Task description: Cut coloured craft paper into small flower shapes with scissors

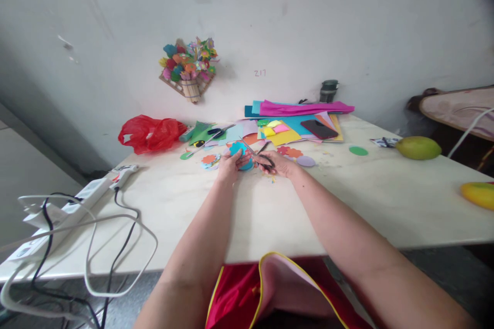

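Observation:
My left hand [229,165] pinches a blue scalloped paper flower [238,149] above the table. Just to its right, my right hand [278,163] grips black-handled scissors [265,161], their blades pointing up and left toward the flower. Another rounded blue paper piece [246,165] shows below the flower; whether it is held too, I cannot tell. Orange and blue cut shapes [209,159] lie left of my left hand. Beside my right hand lie red and orange paper flowers [290,152] and a lilac paper oval [306,161]. Small paper scraps are scattered beneath the hands.
Behind the hands lie coloured paper sheets [285,137], a phone [319,129] and a second pair of scissors [216,133]. A red plastic bag [150,133] sits back left. A power strip [62,215] with loose cables occupies the left edge. A mango-like fruit [419,148] rests at right.

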Action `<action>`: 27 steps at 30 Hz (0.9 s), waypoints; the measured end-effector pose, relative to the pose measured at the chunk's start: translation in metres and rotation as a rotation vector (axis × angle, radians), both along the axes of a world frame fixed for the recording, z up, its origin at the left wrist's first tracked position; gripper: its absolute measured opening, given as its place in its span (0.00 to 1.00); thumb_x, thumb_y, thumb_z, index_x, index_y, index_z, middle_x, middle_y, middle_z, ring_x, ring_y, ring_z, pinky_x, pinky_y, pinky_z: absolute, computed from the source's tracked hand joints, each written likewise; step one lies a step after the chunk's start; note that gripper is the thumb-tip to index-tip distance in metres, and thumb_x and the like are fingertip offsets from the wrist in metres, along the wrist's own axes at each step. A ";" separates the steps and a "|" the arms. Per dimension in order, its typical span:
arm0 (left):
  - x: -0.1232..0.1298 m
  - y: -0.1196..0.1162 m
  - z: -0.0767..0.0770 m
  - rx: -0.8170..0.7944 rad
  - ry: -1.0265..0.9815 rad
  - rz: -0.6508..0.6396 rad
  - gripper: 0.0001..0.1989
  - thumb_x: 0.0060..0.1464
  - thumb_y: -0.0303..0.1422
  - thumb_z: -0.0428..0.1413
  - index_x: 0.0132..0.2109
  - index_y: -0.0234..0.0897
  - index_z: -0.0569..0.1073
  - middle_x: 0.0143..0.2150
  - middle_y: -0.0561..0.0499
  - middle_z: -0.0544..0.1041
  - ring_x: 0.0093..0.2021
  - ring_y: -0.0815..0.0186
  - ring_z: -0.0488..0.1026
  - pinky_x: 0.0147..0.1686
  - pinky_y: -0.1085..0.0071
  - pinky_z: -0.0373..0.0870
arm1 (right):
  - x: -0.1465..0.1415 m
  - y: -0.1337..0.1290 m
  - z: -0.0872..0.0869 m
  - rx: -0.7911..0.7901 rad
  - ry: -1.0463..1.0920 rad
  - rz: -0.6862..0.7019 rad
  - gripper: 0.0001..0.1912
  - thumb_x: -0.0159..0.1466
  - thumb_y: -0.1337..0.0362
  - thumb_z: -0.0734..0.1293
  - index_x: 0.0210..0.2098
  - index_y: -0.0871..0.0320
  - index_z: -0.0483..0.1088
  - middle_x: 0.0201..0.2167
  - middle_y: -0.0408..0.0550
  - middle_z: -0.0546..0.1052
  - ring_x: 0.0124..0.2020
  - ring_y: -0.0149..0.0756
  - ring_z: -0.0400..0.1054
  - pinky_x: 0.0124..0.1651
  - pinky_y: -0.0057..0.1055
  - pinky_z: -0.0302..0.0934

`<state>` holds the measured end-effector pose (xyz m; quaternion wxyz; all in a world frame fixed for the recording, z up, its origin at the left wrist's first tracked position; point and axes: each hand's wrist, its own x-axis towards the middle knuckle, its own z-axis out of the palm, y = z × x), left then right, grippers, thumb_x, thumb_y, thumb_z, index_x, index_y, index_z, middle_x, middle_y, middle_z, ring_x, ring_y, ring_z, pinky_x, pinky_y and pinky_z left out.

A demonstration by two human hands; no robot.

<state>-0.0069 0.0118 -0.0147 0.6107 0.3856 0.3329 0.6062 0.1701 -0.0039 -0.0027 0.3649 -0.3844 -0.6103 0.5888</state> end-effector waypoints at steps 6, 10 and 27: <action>0.001 -0.002 0.002 0.005 0.031 -0.015 0.12 0.41 0.30 0.68 0.32 0.31 0.75 0.30 0.45 0.80 0.29 0.63 0.79 0.37 0.67 0.77 | 0.003 0.001 0.000 0.006 0.027 0.006 0.16 0.61 0.54 0.70 0.31 0.62 0.68 0.17 0.39 0.70 0.12 0.21 0.59 0.10 0.18 0.43; 0.001 -0.005 0.004 0.016 0.063 -0.054 0.12 0.41 0.31 0.68 0.32 0.33 0.73 0.28 0.47 0.80 0.27 0.63 0.78 0.35 0.66 0.76 | 0.004 0.001 0.000 0.019 0.021 0.008 0.17 0.60 0.53 0.71 0.30 0.62 0.68 0.17 0.39 0.69 0.12 0.21 0.60 0.10 0.18 0.43; -0.004 -0.004 0.004 0.167 0.113 -0.081 0.20 0.45 0.41 0.66 0.25 0.37 0.62 0.16 0.61 0.61 0.16 0.76 0.56 0.29 0.70 0.72 | 0.006 0.000 0.001 0.071 -0.040 0.075 0.21 0.56 0.48 0.71 0.30 0.62 0.68 0.18 0.40 0.70 0.13 0.22 0.60 0.11 0.20 0.44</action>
